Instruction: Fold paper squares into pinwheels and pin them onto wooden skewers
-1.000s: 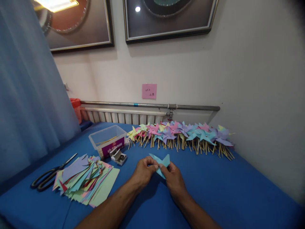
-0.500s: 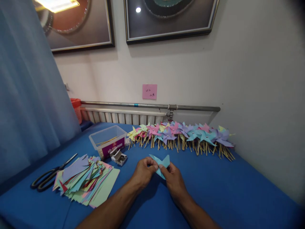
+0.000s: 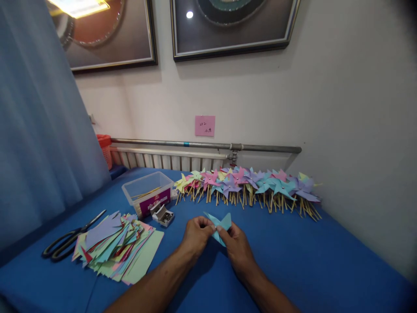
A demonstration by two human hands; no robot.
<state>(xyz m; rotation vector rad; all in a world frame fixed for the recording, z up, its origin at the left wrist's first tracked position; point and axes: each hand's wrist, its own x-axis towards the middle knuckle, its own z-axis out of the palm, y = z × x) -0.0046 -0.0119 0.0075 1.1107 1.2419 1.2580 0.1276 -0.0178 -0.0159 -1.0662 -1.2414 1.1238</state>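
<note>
Hardly anything has moved since the earlier frame: left hand (image 3: 194, 238) and right hand (image 3: 240, 248) each pinch one blue pinwheel (image 3: 224, 222) between thumb and fingers, near the middle, above the cloth (image 3: 302, 265). To the left lie one scissors (image 3: 81, 229), one paper pile (image 3: 114, 248), one pin box (image 3: 163, 216) and one tub (image 3: 154, 201); a far row of pinwheels (image 3: 230, 185) overlaps too much to count, and room runs right to the cloth's edge at the wall (image 3: 352, 130)

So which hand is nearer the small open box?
Left. The left hand is right of the small open box and lower in view; the right hand is farther right.
</note>
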